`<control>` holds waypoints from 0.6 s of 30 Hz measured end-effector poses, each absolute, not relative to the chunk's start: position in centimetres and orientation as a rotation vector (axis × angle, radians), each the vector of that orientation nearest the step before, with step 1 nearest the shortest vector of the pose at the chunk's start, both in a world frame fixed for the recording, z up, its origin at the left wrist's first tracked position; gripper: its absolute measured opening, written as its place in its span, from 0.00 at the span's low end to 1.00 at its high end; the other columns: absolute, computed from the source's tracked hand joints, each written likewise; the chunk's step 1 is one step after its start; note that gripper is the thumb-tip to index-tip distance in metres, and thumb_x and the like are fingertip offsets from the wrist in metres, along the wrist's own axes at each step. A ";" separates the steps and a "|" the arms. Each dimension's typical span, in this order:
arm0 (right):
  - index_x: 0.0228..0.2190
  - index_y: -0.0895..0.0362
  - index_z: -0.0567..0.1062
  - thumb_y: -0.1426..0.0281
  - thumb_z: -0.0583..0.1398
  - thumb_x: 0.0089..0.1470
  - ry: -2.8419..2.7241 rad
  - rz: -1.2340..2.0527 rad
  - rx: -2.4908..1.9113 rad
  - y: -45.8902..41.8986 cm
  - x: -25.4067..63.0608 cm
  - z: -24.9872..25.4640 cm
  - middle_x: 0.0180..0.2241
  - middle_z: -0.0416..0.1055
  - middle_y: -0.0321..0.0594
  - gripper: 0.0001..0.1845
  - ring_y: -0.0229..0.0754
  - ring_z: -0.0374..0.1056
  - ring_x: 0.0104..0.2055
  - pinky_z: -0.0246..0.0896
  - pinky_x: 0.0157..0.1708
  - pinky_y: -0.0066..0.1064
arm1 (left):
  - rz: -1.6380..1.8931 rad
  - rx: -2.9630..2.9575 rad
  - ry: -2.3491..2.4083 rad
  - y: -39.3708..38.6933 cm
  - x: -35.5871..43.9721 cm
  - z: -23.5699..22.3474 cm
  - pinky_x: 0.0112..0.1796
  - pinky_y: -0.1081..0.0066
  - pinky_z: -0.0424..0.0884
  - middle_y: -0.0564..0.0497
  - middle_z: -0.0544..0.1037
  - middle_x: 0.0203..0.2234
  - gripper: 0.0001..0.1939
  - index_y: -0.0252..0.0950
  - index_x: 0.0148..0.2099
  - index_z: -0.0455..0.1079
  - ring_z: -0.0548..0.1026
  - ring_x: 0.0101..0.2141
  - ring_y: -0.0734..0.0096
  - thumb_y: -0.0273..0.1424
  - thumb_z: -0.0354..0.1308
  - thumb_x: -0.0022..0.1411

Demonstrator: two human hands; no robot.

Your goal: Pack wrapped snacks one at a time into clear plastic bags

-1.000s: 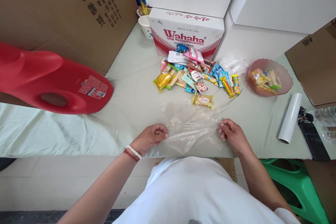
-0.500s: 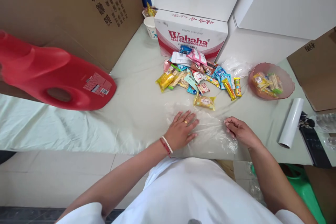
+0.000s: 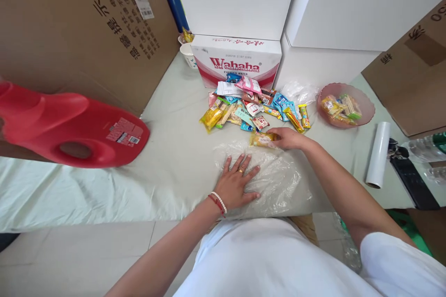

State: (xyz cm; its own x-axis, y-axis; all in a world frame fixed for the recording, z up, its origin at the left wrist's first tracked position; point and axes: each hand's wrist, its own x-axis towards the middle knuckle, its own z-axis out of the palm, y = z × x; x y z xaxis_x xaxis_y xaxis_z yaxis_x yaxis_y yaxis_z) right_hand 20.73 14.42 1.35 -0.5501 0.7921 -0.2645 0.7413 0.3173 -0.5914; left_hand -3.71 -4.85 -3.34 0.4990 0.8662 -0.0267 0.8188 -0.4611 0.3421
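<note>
My left hand [image 3: 236, 181] lies flat with fingers spread on a clear plastic bag [image 3: 278, 181], which is spread out near the table's front edge. Beyond the bag, my right hand [image 3: 287, 139] has its fingers closed on the right end of a yellow-wrapped snack [image 3: 261, 139]. Part of that wrapper is covered by the fingers. Just behind it is a heap of small packaged snacks [image 3: 244, 106] in many colours. Two narrow yellow packets [image 3: 293, 119] lie at the heap's right side.
A pink bowl [image 3: 369, 110] holding snacks stands at right, near a white roll [image 3: 378, 155] and a black flat object [image 3: 413, 181]. A red jug [image 3: 104, 116] lies at left. Behind the heap stands a Wahaha carton [image 3: 237, 53], with crumpled plastic [image 3: 299, 92] beside it.
My right hand has let go of the bag's right side and moved up and left to the yellow-wrapped snack. My left hand stays on the bag, fingers spread wider. The view has shifted somewhat.
</note>
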 end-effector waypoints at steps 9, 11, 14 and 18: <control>0.35 0.56 0.78 0.55 0.70 0.43 -1.827 0.793 -1.853 10.3 29.2 3.0 0.30 0.74 0.39 0.21 0.41 0.65 0.29 0.57 0.29 0.31 | 0.222 2.362 1.331 -3.6 -4.5 -3.1 0.68 0.37 0.33 0.38 0.48 0.75 0.49 0.46 0.74 0.53 0.46 0.73 0.42 0.61 0.59 0.58; 0.37 0.53 0.74 0.54 0.72 0.41 -1.505 0.929 -1.771 8.6 30.2 4.9 0.27 0.71 0.34 0.25 0.36 0.59 0.23 0.52 0.22 0.29 | 0.249 2.319 1.276 -2.3 -5.1 -2.7 0.68 0.39 0.36 0.36 0.47 0.74 0.49 0.42 0.76 0.48 0.48 0.73 0.45 0.59 0.57 0.62; 0.41 0.49 0.70 0.57 0.74 0.40 -1.309 1.297 -1.505 6.1 28.4 7.0 0.26 0.68 0.28 0.28 0.30 0.52 0.17 0.42 0.15 0.24 | 0.286 2.273 1.211 -0.6 -5.8 -2.0 0.69 0.41 0.41 0.33 0.45 0.74 0.48 0.37 0.77 0.42 0.49 0.73 0.48 0.53 0.56 0.66; 0.46 0.52 0.74 0.59 0.74 0.42 -1.494 1.687 -1.425 4.5 23.4 6.4 0.24 0.69 0.29 0.30 0.33 0.60 0.18 0.53 0.15 0.24 | 0.346 2.343 1.310 -0.6 -6.0 -0.8 0.69 0.40 0.37 0.38 0.50 0.74 0.42 0.40 0.76 0.49 0.48 0.73 0.47 0.42 0.59 0.66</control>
State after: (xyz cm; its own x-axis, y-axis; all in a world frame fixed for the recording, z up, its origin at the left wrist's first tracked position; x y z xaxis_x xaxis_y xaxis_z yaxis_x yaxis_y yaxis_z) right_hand 23.41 4.53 6.36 -0.3498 0.8551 -0.3826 0.2763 -0.2960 -0.9143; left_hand -5.95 -0.57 -0.82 0.5222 0.8528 0.0068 0.7452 -0.4602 0.4826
